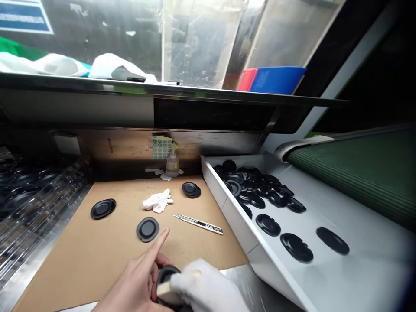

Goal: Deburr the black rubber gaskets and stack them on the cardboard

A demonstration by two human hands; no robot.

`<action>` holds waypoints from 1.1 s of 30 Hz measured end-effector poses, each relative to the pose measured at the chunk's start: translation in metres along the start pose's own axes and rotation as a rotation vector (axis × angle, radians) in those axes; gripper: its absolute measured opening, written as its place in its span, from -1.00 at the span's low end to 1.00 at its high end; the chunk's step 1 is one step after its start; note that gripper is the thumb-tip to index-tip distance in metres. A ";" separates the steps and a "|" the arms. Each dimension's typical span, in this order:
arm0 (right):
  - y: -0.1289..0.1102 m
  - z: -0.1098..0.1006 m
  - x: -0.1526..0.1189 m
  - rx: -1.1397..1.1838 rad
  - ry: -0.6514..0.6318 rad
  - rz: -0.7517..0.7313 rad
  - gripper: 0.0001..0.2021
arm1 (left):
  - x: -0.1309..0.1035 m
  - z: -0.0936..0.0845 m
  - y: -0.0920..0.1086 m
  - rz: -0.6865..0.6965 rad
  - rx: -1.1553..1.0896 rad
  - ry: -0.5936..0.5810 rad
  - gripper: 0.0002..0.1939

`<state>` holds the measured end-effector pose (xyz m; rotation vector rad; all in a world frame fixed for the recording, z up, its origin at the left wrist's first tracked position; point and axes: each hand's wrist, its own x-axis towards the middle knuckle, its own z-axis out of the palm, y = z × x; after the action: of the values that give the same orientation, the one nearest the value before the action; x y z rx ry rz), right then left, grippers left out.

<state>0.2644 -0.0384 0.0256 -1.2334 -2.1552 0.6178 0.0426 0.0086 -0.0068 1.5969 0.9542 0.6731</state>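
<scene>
At the near edge of the cardboard sheet [78,255], the left hand [139,277] grips a black disc [167,272], index finger stretched forward. The right hand [211,288], white-gloved and blurred, pinches a pale block [167,292] at the disc; whether they touch I cannot tell.

The wall of a white tray [242,229] rises along the sheet's right edge, hemming that side; clear plastic trays [48,216] border the left. Brown surface stretches from the hands toward the sheet's left edge. Ahead, a lone disc [147,229] lies near the sheet's middle, a utility knife [199,224] toward its right edge, and crumpled white material [158,201] farther back.

Bare metal [256,286] shows past the sheet's near right corner. Behind its far edge stands a bottle [172,164], with a shelf [195,92] above; a green belt [354,169] lies off to its right.
</scene>
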 end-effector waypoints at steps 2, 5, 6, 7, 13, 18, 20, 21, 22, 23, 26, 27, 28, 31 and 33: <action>-0.001 0.002 0.016 0.139 0.127 0.078 -0.77 | 0.001 -0.001 0.003 -0.062 -0.008 0.015 0.45; -0.004 -0.001 0.028 0.285 0.252 0.177 -0.62 | 0.002 -0.002 0.007 -0.114 0.020 0.019 0.54; -0.006 -0.002 0.027 0.297 0.243 0.171 -0.65 | 0.001 -0.002 0.009 -0.121 0.012 0.020 0.55; -0.007 -0.003 0.024 0.312 0.226 0.154 -0.72 | 0.001 -0.002 0.010 -0.130 -0.009 0.015 0.55; -0.004 -0.009 0.011 0.324 0.132 0.059 -0.73 | 0.001 -0.003 0.016 -0.110 -0.002 0.003 0.58; 0.001 -0.008 0.030 0.316 0.001 -0.100 -0.81 | 0.003 -0.004 0.012 -0.102 0.071 -0.003 0.56; 0.002 -0.008 0.030 0.309 -0.034 -0.132 -0.75 | 0.004 -0.005 0.009 -0.064 0.120 0.003 0.54; 0.003 -0.009 0.030 0.306 -0.015 -0.107 -0.83 | 0.004 -0.006 0.008 -0.059 0.122 0.002 0.55; 0.003 -0.009 0.029 0.307 0.026 -0.062 -0.89 | 0.004 -0.006 0.007 -0.066 0.111 -0.001 0.56; 0.002 -0.010 0.029 0.316 0.065 -0.022 -0.87 | 0.004 -0.007 0.007 -0.082 0.098 -0.003 0.58; -0.002 -0.008 0.029 0.371 0.098 0.021 -0.74 | 0.003 -0.009 0.008 -0.101 0.109 -0.011 0.57; -0.003 -0.007 0.027 0.391 0.078 0.003 -0.78 | 0.003 -0.010 0.007 -0.078 0.137 -0.009 0.55; -0.004 -0.006 0.024 0.400 0.061 -0.020 -0.83 | 0.004 -0.010 0.005 -0.053 0.166 -0.003 0.53; -0.001 -0.006 0.011 0.315 0.023 -0.067 -0.92 | 0.005 -0.009 -0.008 -0.028 0.203 0.010 0.53; 0.000 -0.009 0.009 0.182 -0.022 -0.093 -0.92 | 0.005 -0.008 -0.014 -0.045 0.187 0.006 0.57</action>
<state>0.2668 -0.0296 0.0338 -1.0287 -2.1085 0.7718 0.0348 0.0179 -0.0189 1.7315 1.0806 0.5712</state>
